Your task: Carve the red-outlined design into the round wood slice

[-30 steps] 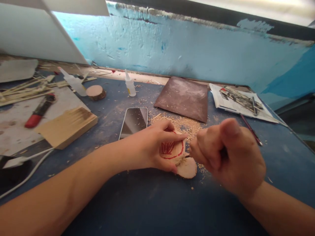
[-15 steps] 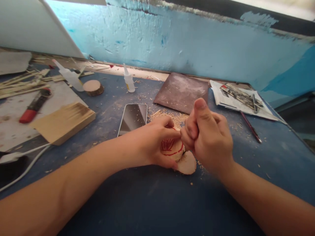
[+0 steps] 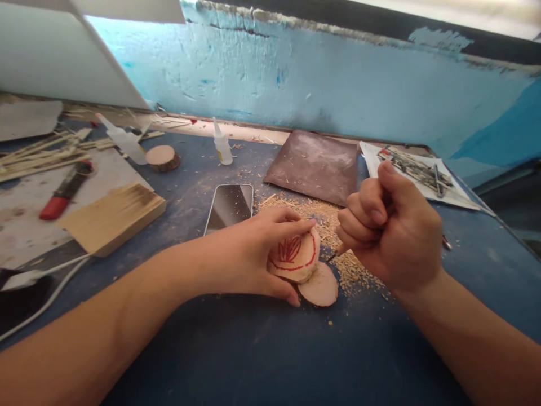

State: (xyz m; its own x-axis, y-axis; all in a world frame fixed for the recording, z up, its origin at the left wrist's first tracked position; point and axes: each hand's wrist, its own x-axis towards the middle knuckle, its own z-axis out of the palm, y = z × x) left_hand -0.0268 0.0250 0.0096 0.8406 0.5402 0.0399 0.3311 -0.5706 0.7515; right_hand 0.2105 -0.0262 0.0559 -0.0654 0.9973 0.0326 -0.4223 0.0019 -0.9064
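My left hand [image 3: 257, 256] grips a round wood slice [image 3: 298, 258] marked with red lines, tilting it up on the blue table [image 3: 262, 349]. It rests partly on a second plain wood disc [image 3: 320, 286]. My right hand [image 3: 391, 231] is a closed fist round a small carving tool; only its dark tip [image 3: 332, 257] shows, just right of the slice and a little apart from it. Wood shavings [image 3: 338, 248] lie behind and to the right of the slice.
A phone [image 3: 229, 206] lies face up behind my left hand. Farther back are a brown sheet [image 3: 315, 166], a glue bottle [image 3: 222, 145], a wood round [image 3: 162, 158] and paper with tools [image 3: 412, 172]. A wood block [image 3: 114, 217], red marker [image 3: 63, 192] and cable [image 3: 46, 282] lie left.
My right fist has pulled back to the right, off the slice's edge, so the tool tip now shows. My left hand has tilted the red-marked slice up more.
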